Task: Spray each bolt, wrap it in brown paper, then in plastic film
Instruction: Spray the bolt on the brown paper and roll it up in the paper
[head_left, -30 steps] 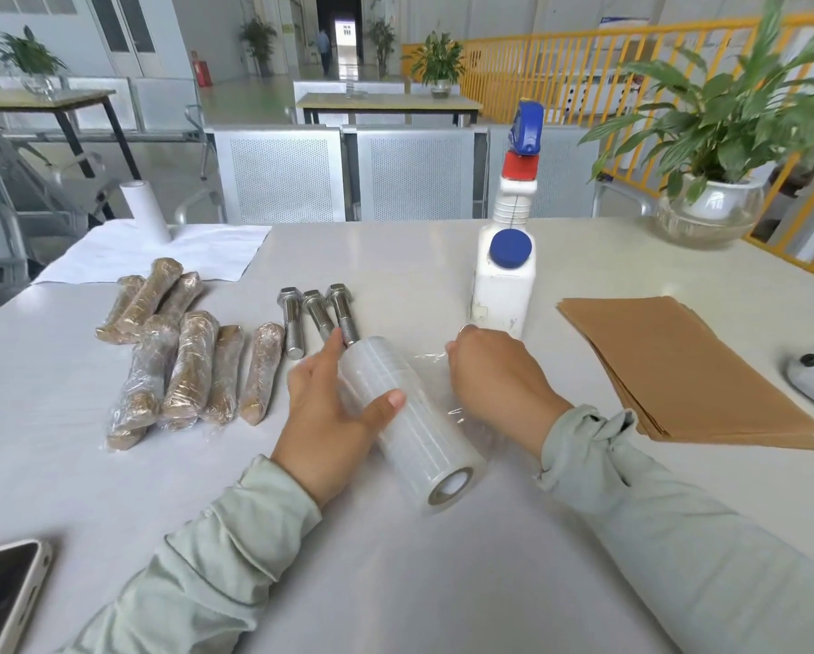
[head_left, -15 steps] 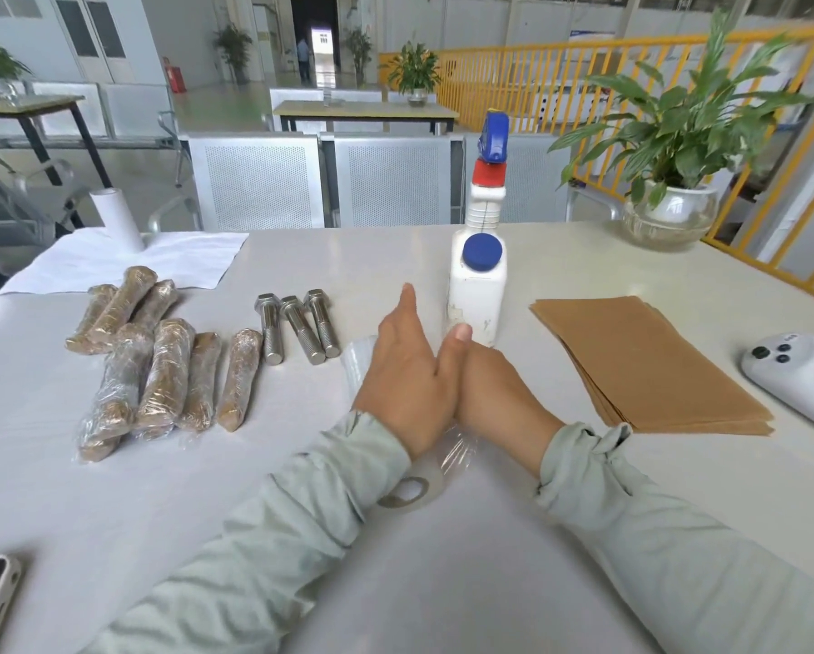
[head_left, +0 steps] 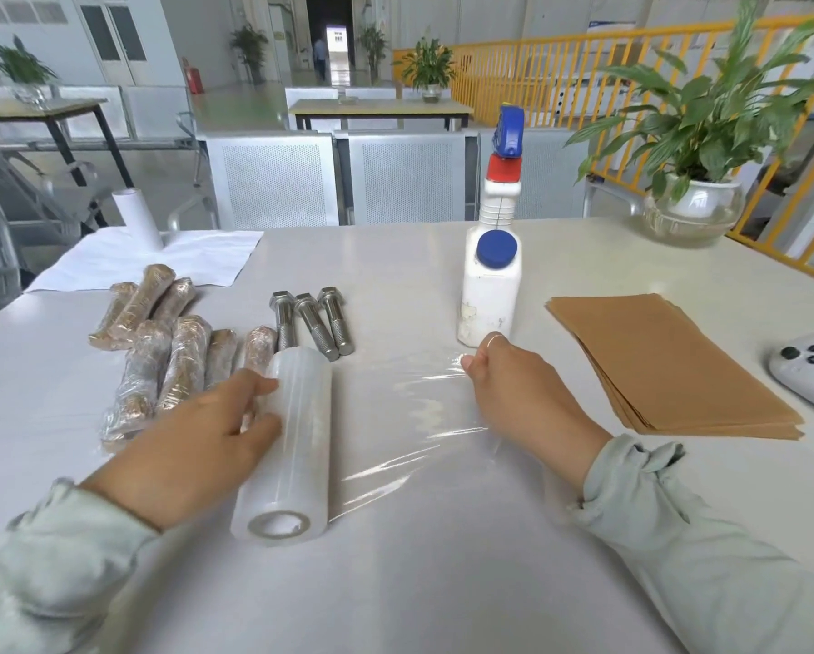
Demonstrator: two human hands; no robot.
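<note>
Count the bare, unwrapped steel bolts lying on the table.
3. The bare steel hex bolts lie side by side just beyond the film roll: left, middle, right. The roll covers the left bolt's tip.

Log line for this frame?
left hand steadies film roll | right hand pinches pulled-out film | three bare bolts unwrapped

nothing here reads for me: the small mark on the white plastic remote [head_left: 808, 372] at three o'clock is too blurred.

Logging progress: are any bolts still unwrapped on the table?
Yes, three bare bolts lie side by side beyond the film roll.
</note>
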